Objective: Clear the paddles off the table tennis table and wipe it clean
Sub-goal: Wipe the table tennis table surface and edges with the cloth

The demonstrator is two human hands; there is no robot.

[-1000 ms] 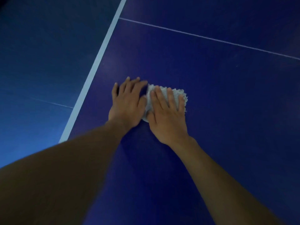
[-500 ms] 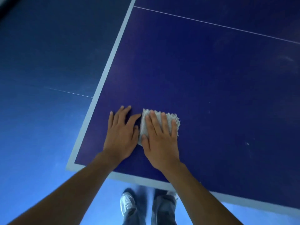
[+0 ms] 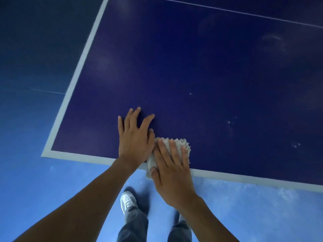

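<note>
Since the frame half a second earlier, both hands and the cloth (image 3: 181,144) have travelled down the desk (image 3: 192,67) toward its near edge. The cloth was then well inside the playing surface. It now lies across the near white border line (image 3: 227,177), with its near corner projecting just past the edge. The right hand (image 3: 172,172) lies flat on the cloth, its fingers (image 3: 174,151) straight, slightly spread and pressing downward, the thumb resting along the cloth's near-left side; nothing is pinched. The left hand (image 3: 134,137) lies flat on the bare desk, touching the cloth's left side, with its fingers (image 3: 132,116) spread wide. No paddles are in view. Handling assessment: the cloth appears to be a folded, nubby terry pad, light and soft, with no stiffness of its own, and is likely to bunch or unfold if pushed from one edge only. Apply load through the flat palm and fingers over its centre so that the whole pad slides as one. To lift it, pinch the folded stack at the overhanging corner, taking all layers together. The desk surface looks smooth and hard, so the pad should glide with little drag. Pale specks (image 3: 229,122) and faint smears lie to the right, well apart from the cloth, so wiping is judged incomplete. Below the edge, the blue floor (image 3: 52,198) and one pale shoe (image 3: 128,200) are visible.
</note>
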